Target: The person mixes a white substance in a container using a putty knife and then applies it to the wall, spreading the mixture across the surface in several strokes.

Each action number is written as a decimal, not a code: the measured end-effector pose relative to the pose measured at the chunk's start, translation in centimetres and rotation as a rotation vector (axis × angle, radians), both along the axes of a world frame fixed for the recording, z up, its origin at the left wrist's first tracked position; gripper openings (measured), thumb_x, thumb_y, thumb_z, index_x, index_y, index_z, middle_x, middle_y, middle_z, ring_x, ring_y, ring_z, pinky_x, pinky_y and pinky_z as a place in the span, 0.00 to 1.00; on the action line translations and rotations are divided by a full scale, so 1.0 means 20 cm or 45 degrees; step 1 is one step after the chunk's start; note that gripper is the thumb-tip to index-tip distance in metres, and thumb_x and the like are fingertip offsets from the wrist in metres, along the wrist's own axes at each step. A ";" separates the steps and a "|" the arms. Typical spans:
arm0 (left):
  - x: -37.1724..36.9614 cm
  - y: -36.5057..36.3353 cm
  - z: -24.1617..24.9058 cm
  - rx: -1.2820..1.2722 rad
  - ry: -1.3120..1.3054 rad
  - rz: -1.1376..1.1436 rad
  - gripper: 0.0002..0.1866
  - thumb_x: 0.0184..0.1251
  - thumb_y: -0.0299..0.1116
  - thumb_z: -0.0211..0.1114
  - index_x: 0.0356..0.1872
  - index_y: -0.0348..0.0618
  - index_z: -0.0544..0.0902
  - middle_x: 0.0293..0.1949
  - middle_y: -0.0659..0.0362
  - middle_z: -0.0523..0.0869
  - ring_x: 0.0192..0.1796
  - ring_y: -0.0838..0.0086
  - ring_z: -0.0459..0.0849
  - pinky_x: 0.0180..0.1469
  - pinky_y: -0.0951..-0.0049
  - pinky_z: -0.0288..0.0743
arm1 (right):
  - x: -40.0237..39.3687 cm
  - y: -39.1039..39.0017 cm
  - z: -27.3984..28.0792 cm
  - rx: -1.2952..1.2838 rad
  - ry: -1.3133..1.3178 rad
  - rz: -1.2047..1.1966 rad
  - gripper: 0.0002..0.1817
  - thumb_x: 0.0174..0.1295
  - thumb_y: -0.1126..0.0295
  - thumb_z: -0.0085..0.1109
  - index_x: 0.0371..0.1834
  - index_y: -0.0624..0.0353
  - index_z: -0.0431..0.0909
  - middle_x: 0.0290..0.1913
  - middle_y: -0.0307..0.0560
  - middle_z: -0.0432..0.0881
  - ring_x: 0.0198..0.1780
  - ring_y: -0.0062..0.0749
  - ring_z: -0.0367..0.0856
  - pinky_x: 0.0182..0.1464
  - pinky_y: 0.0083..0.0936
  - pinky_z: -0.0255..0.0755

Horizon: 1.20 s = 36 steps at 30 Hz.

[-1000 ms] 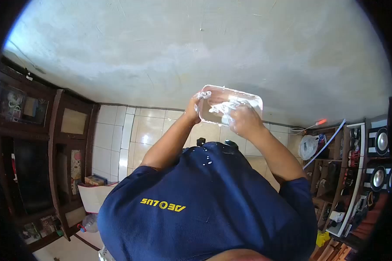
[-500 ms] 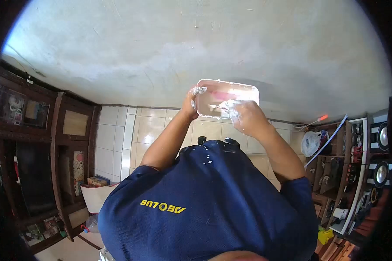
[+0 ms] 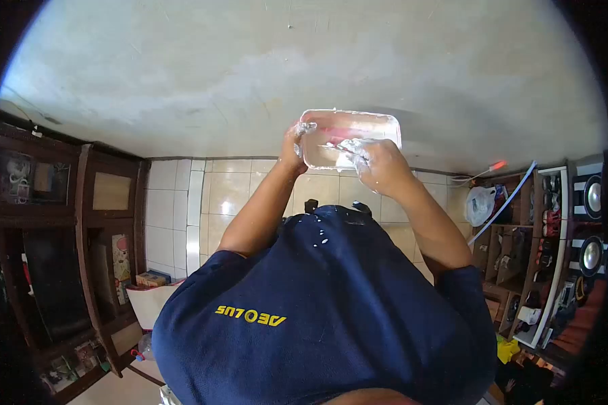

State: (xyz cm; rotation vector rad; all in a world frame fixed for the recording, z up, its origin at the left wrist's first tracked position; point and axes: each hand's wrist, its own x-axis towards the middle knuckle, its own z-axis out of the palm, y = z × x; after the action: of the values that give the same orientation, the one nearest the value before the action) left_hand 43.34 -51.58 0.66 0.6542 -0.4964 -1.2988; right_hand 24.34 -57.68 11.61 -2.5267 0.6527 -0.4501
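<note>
A pale rectangular plastic tub [image 3: 350,115], its rim and inside smeared with white paste, is held up in front of the wall. My left hand [image 3: 292,147] grips its left side, with the thumb, coated in paste, over the rim. Reaching over the tub's right front edge, my right hand [image 3: 384,167] is closed around a thin tool [image 3: 327,146] whose kind I cannot make out under the paste. White paste covers the fingers of this hand. A pinkish patch shows on the tub's inner side.
Ahead rises a grey-white plastered wall [image 3: 203,74]. Below lies a tiled floor [image 3: 233,196]. Dark wooden cabinets [image 3: 81,250] stand at left. Shelves [image 3: 510,260] line the right side, with a plastic bag [image 3: 480,205], a blue strip [image 3: 513,196] and round speakers [image 3: 592,256].
The tub and both hands sit slightly higher in view. My right hand has shifted a little within the tub, and the tool has moved with it.
</note>
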 end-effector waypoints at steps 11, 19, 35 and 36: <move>0.01 0.00 -0.03 0.167 0.170 0.060 0.18 0.58 0.36 0.53 0.49 0.40 0.74 0.44 0.52 0.79 0.44 0.65 0.81 0.47 0.64 0.78 | -0.04 -0.11 0.21 0.377 -0.185 0.108 0.13 0.54 0.72 0.57 0.43 0.59 0.81 0.32 0.57 0.81 0.27 0.43 0.76 0.35 0.30 0.71; 0.01 0.00 0.03 -0.012 0.069 0.064 0.18 0.59 0.35 0.54 0.49 0.37 0.75 0.44 0.54 0.80 0.45 0.68 0.81 0.48 0.68 0.77 | 0.00 -0.14 0.14 0.055 0.077 0.124 0.09 0.47 0.74 0.55 0.33 0.62 0.80 0.28 0.61 0.78 0.31 0.54 0.76 0.35 0.37 0.71; -0.01 0.04 0.08 -0.026 0.034 0.052 0.23 0.53 0.35 0.55 0.50 0.34 0.73 0.46 0.49 0.80 0.46 0.63 0.81 0.50 0.63 0.77 | 0.01 -0.16 0.11 0.144 0.028 0.186 0.16 0.45 0.75 0.54 0.40 0.59 0.81 0.35 0.59 0.81 0.37 0.52 0.78 0.43 0.37 0.72; -0.02 0.04 0.10 -0.041 0.059 0.064 0.23 0.53 0.35 0.56 0.50 0.34 0.74 0.45 0.50 0.80 0.46 0.63 0.81 0.50 0.63 0.77 | -0.01 -0.18 0.16 -0.024 0.045 0.245 0.17 0.46 0.75 0.54 0.41 0.58 0.81 0.35 0.59 0.81 0.36 0.52 0.78 0.41 0.36 0.72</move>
State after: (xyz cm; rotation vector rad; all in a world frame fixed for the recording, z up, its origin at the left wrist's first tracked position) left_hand 42.96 -50.84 2.56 0.6050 -0.4589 -1.2532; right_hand 24.16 -61.36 14.89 -2.5887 0.4140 -0.3452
